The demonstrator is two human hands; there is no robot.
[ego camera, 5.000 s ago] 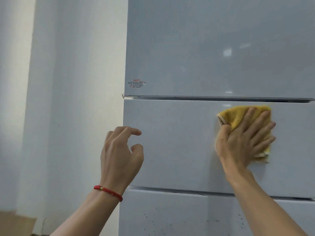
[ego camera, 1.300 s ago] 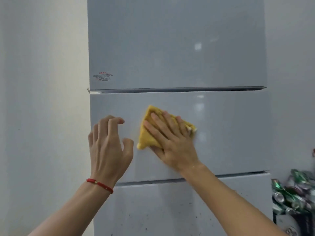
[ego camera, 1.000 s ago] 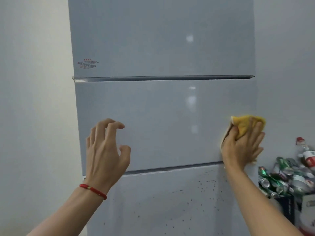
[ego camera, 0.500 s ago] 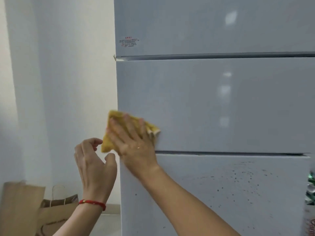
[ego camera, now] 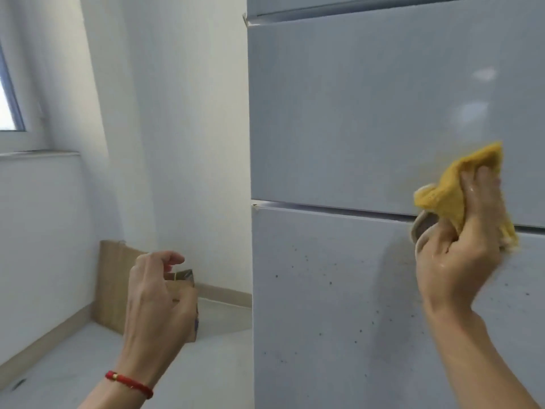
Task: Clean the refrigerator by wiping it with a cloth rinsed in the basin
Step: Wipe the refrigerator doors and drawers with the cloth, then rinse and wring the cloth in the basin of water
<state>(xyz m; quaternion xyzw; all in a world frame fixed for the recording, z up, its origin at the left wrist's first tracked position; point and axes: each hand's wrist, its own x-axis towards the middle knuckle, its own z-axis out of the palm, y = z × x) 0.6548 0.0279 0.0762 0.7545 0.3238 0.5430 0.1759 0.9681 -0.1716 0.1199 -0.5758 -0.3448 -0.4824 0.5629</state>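
Observation:
The pale grey refrigerator (ego camera: 354, 113) fills the right half of the view, with a seam between its middle and lower doors. The lower door (ego camera: 324, 305) carries several small dark specks. My right hand (ego camera: 460, 246) presses a crumpled yellow cloth (ego camera: 454, 190) against the fridge front at that seam, near the right side; the hand looks wet. My left hand (ego camera: 156, 302) hovers in the air left of the fridge, fingers loosely curled and holding nothing, a red string on its wrist. No basin is in view.
A white wall (ego camera: 182, 128) stands left of the fridge, with a window ledge (ego camera: 38, 153) at far left. A flat piece of cardboard (ego camera: 112, 276) and a brown paper bag (ego camera: 185, 290) lean in the floor corner behind my left hand.
My right hand has swept the cloth from the fridge's left edge to the right along the seam. My left hand has dropped lower, and the view has tilted down and left.

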